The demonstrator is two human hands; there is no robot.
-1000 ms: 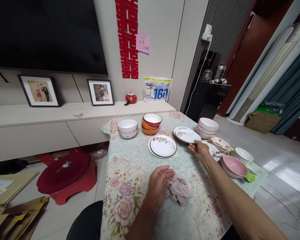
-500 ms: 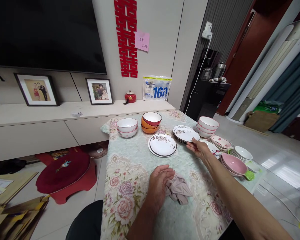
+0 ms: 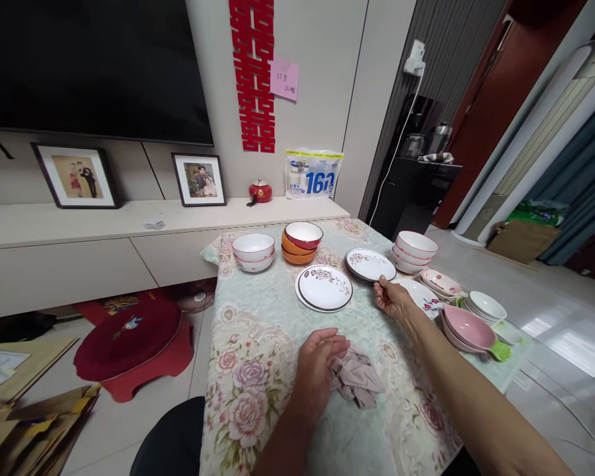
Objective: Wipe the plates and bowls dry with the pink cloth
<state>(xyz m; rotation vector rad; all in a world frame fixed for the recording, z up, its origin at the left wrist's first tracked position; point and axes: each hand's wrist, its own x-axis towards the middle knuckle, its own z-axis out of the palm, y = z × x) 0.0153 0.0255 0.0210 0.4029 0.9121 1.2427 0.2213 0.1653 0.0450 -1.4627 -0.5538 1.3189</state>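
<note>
My right hand (image 3: 393, 297) is at the near edge of a stack of patterned plates (image 3: 369, 264), its thumb and curled fingers closed at the rim of the upper plate. My left hand (image 3: 321, 357) rests palm up beside a crumpled pinkish cloth (image 3: 357, 378), fingers extended and no grip on it. Two more plates (image 3: 324, 288), one on the other, lie left of the stack. A white plate with red flowers (image 3: 419, 295) is partly behind my right hand.
Behind are white bowls (image 3: 253, 247) and orange bowls with a red one (image 3: 302, 235). At right stand white bowls (image 3: 414, 246), pink dotted dishes (image 3: 441, 282), small white bowls (image 3: 486, 305) and pink leaf-shaped dishes (image 3: 469, 327). A red stool (image 3: 149, 370) is left of the table.
The fingers of my right hand have curled in more at the plate rim. My left hand and the cloth look the same; the view has shifted slightly.
</note>
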